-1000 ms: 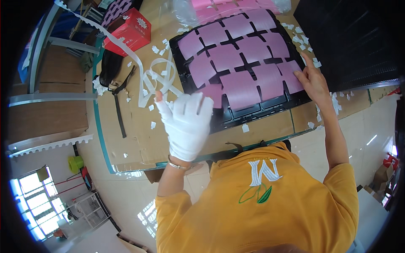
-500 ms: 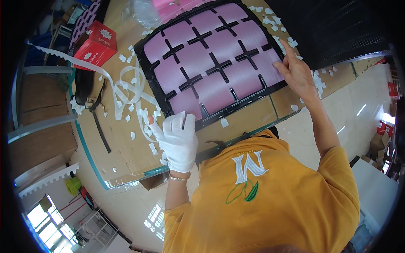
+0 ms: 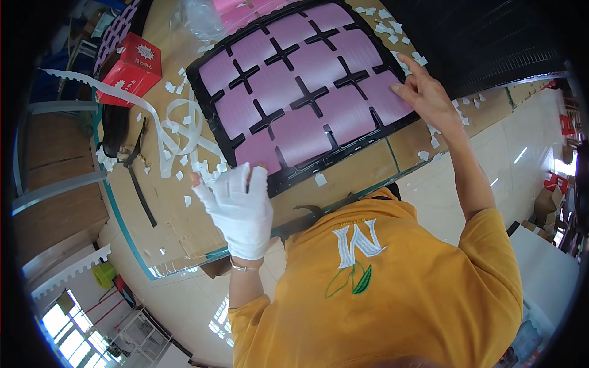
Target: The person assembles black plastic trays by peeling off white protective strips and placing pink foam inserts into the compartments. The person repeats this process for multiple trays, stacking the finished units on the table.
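A padded panel lies on the cardboard-covered table, its glossy pink-purple surface [image 3: 279,83] crossed by black plus-shaped bars and edged by a black frame [image 3: 216,126]. My left hand [image 3: 240,211], in a white glove with some bare fingertips, is at the panel's near left corner. Its thumb stands well away from the fingers, and nothing shows in its grasp. On the right side, my bare right hand [image 3: 429,104] rests at the panel's edge. The index finger stretches along the frame and the thumb lies apart from it over the pink surface; the other fingers are partly hidden.
Curled white strips [image 3: 165,138] and scattered white scraps [image 3: 388,27] lie around the panel. A red box [image 3: 138,64] and a dark strap [image 3: 141,190] are at left. Clear plastic film [image 3: 202,21] lies behind; a large black panel [image 3: 478,43] fills the far right.
My left hand has shifted slightly left and toward me, with its thumb spread. My right hand keeps its place at the panel's right edge. The whole view has shifted a little.
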A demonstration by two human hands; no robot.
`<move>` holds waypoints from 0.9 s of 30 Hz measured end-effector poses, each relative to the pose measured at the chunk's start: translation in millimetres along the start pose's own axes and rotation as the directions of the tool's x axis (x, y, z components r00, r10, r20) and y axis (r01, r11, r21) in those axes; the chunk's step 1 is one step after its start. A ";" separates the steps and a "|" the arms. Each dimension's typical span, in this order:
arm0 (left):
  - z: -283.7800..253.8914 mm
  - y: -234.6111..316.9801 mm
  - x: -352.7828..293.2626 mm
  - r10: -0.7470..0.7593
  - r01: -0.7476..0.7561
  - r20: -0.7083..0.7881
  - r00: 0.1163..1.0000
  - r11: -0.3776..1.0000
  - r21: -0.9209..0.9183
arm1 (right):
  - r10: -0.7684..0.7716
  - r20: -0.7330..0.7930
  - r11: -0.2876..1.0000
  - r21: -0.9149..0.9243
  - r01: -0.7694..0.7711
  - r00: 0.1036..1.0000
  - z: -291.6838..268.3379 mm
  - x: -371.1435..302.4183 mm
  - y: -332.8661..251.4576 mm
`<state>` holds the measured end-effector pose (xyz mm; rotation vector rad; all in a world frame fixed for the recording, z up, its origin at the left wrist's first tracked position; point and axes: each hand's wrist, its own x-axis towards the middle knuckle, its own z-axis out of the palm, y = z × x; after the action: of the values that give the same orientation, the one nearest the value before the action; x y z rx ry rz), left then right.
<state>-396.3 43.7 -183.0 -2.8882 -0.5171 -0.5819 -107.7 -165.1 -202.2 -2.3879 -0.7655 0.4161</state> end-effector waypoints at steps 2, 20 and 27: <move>5.1 4.1 -5.7 0.015 -0.013 0.051 0.999 1.000 -0.028 | -0.017 -0.022 0.992 -0.125 0.014 1.000 2.6 -5.6 -0.8; 25.0 5.0 -13.0 -0.006 0.010 0.067 0.998 0.999 -0.049 | -0.098 -0.070 0.947 -0.312 0.071 0.993 12.1 -0.4 1.2; 17.7 8.2 -13.7 -0.022 0.022 0.077 0.997 1.000 -0.004 | -0.146 -0.065 0.921 -0.374 0.112 0.987 10.0 -3.7 8.6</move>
<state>-399.1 35.7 -205.3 -2.9223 -0.5597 -0.4767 -111.4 -168.7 -214.8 -2.6587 -1.0280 0.1104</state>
